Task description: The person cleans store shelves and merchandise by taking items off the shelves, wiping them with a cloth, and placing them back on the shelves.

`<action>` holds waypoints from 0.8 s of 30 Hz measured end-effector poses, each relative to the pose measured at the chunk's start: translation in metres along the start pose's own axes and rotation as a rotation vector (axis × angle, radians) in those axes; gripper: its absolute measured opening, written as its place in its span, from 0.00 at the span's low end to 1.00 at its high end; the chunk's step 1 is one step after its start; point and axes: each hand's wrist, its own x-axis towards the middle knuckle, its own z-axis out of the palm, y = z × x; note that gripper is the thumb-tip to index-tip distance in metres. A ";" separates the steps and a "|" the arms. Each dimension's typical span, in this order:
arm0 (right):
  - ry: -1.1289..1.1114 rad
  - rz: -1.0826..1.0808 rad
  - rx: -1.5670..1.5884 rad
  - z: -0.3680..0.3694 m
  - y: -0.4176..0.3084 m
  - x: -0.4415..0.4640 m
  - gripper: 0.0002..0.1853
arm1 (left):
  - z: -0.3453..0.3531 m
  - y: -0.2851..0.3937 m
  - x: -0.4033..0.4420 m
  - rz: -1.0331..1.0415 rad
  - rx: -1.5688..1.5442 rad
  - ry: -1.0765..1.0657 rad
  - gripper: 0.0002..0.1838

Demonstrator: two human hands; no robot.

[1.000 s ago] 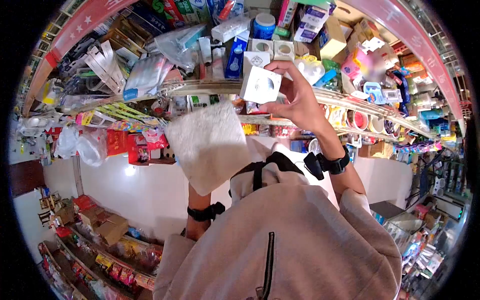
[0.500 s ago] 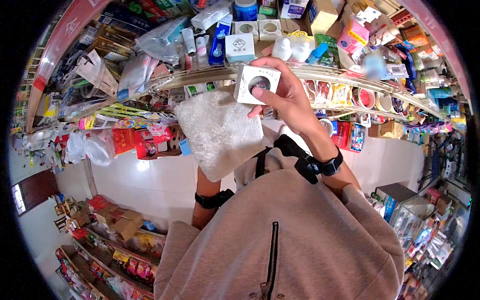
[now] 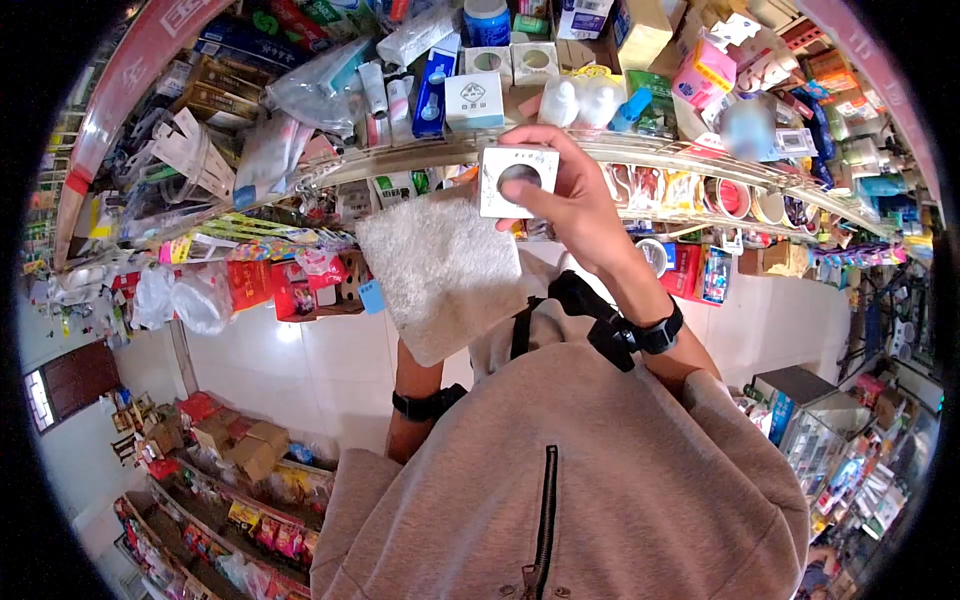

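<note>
Head view: nearest, above the wearer's beige sweatshirt point(image 3: 560, 470), a shaggy off-white cloth point(image 3: 440, 275) spread over the end of the left forearm point(image 3: 418, 378). It hid the left hand, so I cannot tell how far that grip was open or what it held. Just beyond the cloth and toward the right, the right hand point(image 3: 582, 210) had its grip closed on a small white cardboard box with a round window point(image 3: 508, 160), thumb across the window, fingers round the far edge. The box lay on the left side of that palm; its windowed face, nearly square with no clear long axis, turned up toward the head. The right hand was the nearer one, already on it; whether box and cloth touched, I cannot tell.

The box was held in the air before the pale metal front rail of the crowded shelf point(image 3: 400, 152). Behind the rail stood a white box with a dark printed emblem point(image 3: 474, 108), a slim blue carton point(image 3: 435, 95) beside it, and two pale boxes with round openings point(image 3: 487, 61) farther back. Below and beyond lay a glossy pale tiled floor point(image 3: 270, 375), with low stocked shelves point(image 3: 240, 505) behind the wearer to the left.
</note>
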 end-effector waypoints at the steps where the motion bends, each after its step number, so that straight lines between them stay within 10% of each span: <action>1: 0.003 0.024 0.002 -0.001 0.001 0.001 0.24 | -0.001 0.000 0.000 0.000 0.003 0.001 0.24; 7: -0.118 0.015 -0.202 -0.008 -0.006 0.002 0.37 | -0.009 0.002 -0.003 -0.007 0.018 0.017 0.24; 24: 0.089 -0.515 -1.402 -0.101 -0.087 0.115 0.34 | -0.042 0.013 -0.052 -0.066 0.044 0.059 0.23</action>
